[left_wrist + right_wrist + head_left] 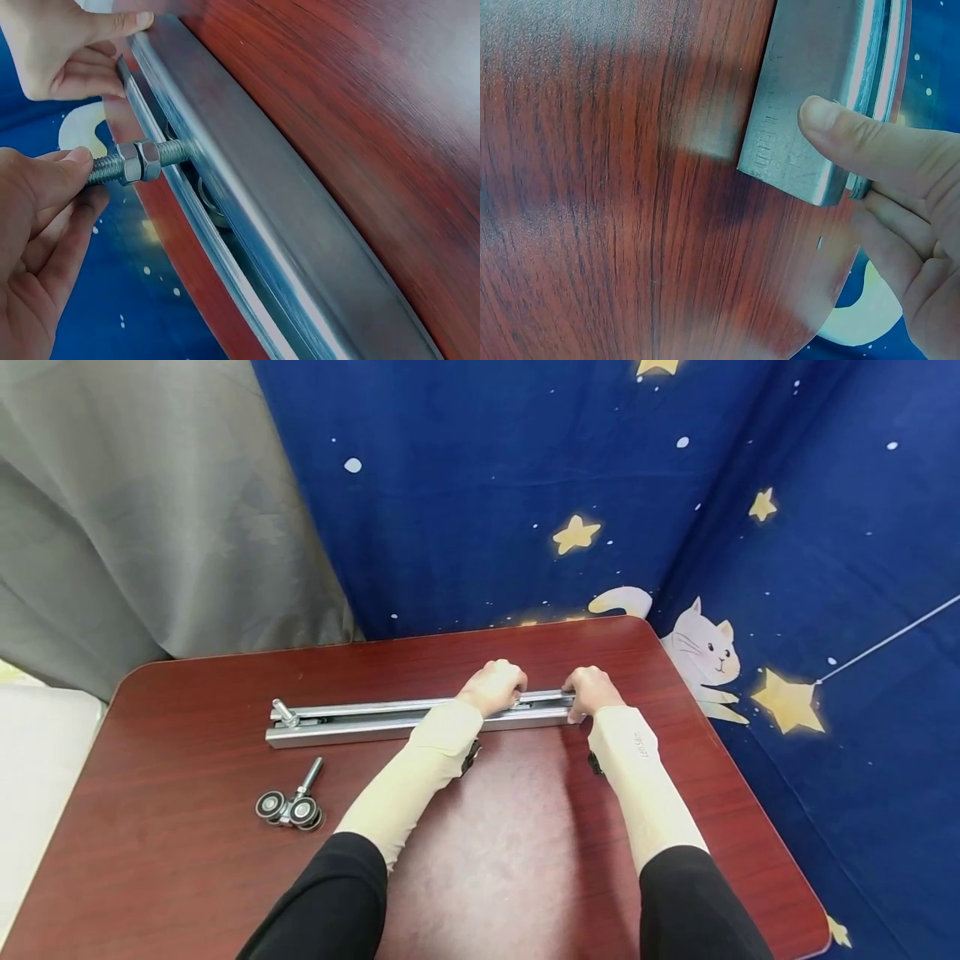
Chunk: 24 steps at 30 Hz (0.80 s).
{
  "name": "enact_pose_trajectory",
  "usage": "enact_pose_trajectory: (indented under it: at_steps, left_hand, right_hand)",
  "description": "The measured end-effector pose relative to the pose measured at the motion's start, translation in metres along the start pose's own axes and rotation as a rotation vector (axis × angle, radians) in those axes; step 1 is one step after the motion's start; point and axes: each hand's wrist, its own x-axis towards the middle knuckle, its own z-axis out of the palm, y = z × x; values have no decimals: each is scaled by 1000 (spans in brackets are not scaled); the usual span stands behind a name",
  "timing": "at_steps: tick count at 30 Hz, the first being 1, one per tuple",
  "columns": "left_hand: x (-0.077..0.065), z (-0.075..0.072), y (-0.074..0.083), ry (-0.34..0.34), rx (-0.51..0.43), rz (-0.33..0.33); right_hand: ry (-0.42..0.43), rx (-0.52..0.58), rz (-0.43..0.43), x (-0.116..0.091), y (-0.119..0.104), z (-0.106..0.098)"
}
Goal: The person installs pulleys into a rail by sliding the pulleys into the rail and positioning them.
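A long silver metal rail (360, 732) with an open slot along its top lies crosswise on the table. In the left wrist view, a threaded bolt (137, 163) with nuts on it sticks up out of the slot, and my left hand (493, 687) pinches its upper end between thumb and fingers. Whatever the bolt joins inside the rail is mostly hidden. My right hand (594, 690) grips the rail's right end, its thumb (821, 116) on the near side wall and its fingers on the far side. Another bolt (283, 712) leans out of the slot at the left end.
A loose roller trolley (288, 810) with several wheels and a threaded bolt lies on the reddish-brown table (187, 877), in front of the rail's left end. Behind the table hang a grey curtain (172, 510) and a blue star-patterned curtain (465, 510).
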Motion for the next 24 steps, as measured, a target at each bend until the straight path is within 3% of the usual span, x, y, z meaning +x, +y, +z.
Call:
enact_pose_trajectory:
  at_steps: [11,24]
  left_hand:
    - [-28,-13,-24,-9,34,-24]
    - [-53,-21,-42,1,38,-24]
  right_hand:
    - [7,25,-6,-2,1,-3]
    - [-18,19,-15,-4,-1,-4]
